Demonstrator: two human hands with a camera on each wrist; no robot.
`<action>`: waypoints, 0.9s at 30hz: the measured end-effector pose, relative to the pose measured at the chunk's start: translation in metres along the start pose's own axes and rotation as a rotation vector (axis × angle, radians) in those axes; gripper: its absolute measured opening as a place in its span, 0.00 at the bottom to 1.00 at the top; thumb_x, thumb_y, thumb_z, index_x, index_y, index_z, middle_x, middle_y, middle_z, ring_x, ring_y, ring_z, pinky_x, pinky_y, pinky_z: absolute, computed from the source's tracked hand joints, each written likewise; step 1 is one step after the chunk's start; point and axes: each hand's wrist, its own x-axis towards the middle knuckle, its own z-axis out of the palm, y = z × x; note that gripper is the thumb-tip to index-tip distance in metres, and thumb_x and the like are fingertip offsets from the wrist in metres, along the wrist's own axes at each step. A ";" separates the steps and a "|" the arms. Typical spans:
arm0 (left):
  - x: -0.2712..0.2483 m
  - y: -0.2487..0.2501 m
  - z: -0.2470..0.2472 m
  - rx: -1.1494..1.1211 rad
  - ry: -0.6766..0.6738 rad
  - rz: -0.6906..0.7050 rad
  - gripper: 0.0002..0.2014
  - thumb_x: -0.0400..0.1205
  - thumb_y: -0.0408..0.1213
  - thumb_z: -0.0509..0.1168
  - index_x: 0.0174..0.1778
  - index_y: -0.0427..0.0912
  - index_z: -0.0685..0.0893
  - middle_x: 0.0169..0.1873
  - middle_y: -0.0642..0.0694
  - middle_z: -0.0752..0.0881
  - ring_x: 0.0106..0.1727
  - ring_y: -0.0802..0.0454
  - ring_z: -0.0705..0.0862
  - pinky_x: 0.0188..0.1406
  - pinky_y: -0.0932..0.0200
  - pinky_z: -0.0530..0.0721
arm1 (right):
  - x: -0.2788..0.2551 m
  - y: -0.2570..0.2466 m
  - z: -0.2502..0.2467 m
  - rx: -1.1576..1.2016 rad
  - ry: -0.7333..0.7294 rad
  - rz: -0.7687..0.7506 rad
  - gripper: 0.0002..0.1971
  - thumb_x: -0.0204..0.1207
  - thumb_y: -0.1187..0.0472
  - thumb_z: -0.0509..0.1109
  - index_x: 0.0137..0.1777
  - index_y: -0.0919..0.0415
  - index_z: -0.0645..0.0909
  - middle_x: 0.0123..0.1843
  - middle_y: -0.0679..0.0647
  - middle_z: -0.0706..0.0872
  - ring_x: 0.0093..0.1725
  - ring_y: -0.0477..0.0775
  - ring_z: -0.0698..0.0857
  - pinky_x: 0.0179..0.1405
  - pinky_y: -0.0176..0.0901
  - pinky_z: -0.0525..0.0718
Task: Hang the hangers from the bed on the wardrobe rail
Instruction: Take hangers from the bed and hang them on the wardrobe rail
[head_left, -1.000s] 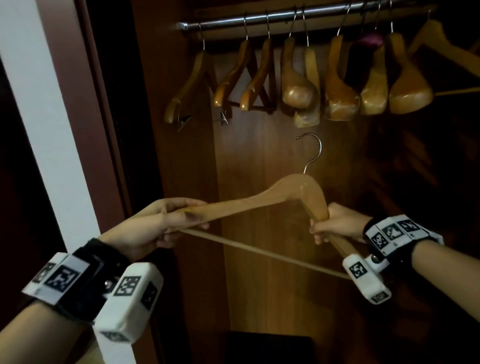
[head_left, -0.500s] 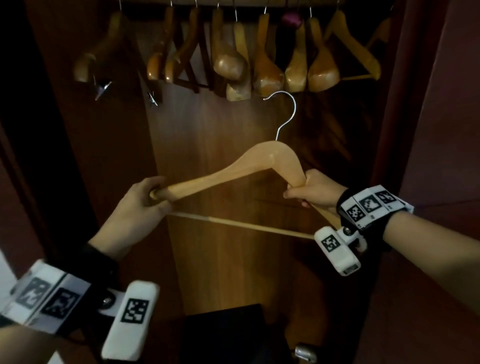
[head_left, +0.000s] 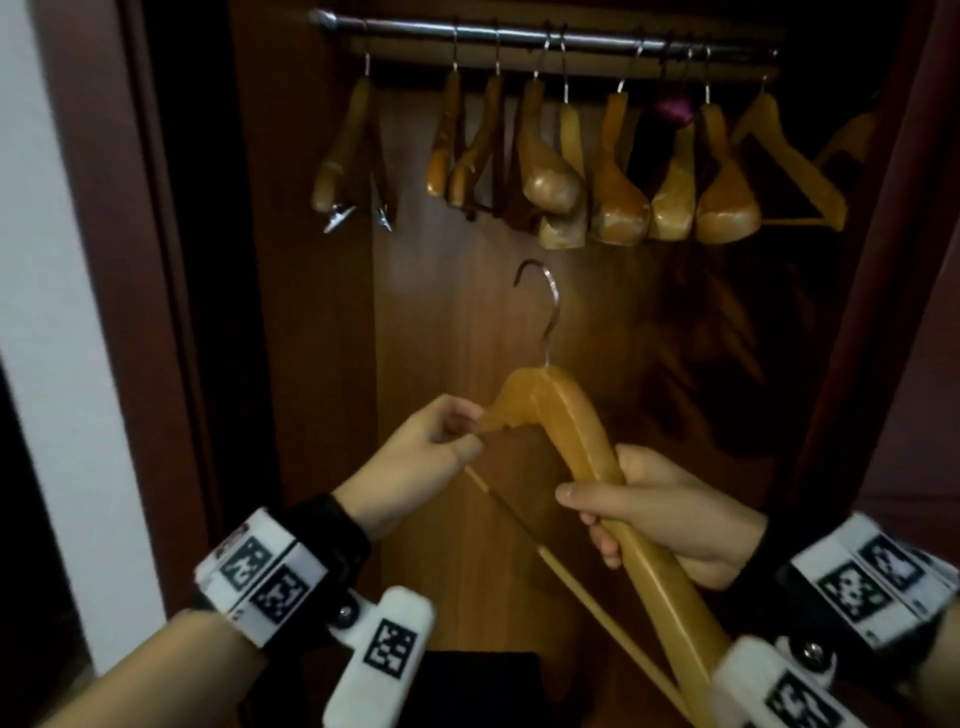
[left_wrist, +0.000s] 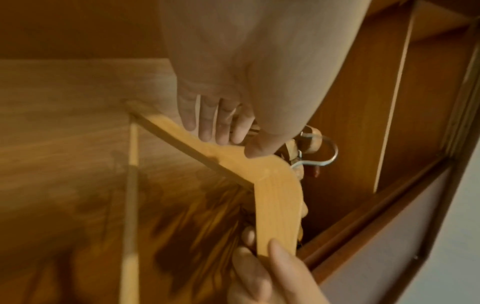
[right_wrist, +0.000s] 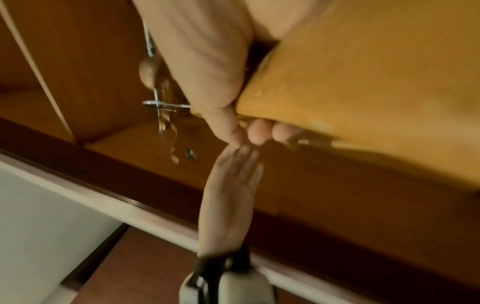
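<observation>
A pale wooden hanger (head_left: 563, 415) with a metal hook (head_left: 543, 291) is held up inside the wardrobe, below the chrome rail (head_left: 545, 37). My left hand (head_left: 436, 447) pinches the hanger's left arm near the peak; in the left wrist view its fingers (left_wrist: 207, 123) lie on the hanger (left_wrist: 275, 197). My right hand (head_left: 639, 514) grips the right arm lower down, fingers curled round the hanger (right_wrist: 363, 82). The hook points left and hangs well below the rail.
Several wooden hangers (head_left: 618, 171) hang along the rail, one at the left with metal clips (head_left: 340, 215). The wardrobe's dark frame (head_left: 171, 312) and a white wall (head_left: 47, 260) stand at the left. A dark box (head_left: 483, 686) lies low in the wardrobe.
The hanger has swung from broadside to nearly end-on, its right arm now pointing toward me. My left hand slid from the left tip up to near the peak. The rail is back in view.
</observation>
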 end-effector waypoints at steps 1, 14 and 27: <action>-0.001 0.000 -0.003 -0.014 -0.006 -0.022 0.08 0.83 0.36 0.64 0.57 0.48 0.80 0.51 0.47 0.82 0.50 0.54 0.81 0.52 0.58 0.79 | -0.001 -0.003 0.008 0.007 -0.018 -0.006 0.11 0.75 0.63 0.74 0.49 0.64 0.74 0.29 0.53 0.80 0.24 0.48 0.78 0.24 0.42 0.80; -0.024 0.003 -0.052 -0.132 0.051 -0.068 0.09 0.86 0.40 0.60 0.57 0.44 0.82 0.45 0.49 0.88 0.50 0.53 0.87 0.55 0.53 0.82 | 0.044 -0.076 0.078 0.227 -0.165 -0.217 0.16 0.78 0.66 0.69 0.63 0.66 0.72 0.30 0.55 0.82 0.28 0.49 0.80 0.31 0.41 0.80; -0.031 0.027 -0.083 -0.276 0.079 0.032 0.36 0.67 0.65 0.71 0.70 0.60 0.72 0.67 0.52 0.83 0.60 0.59 0.86 0.62 0.55 0.80 | 0.121 -0.152 0.125 0.312 0.036 -0.282 0.09 0.82 0.59 0.68 0.47 0.62 0.71 0.40 0.56 0.78 0.31 0.50 0.80 0.28 0.42 0.81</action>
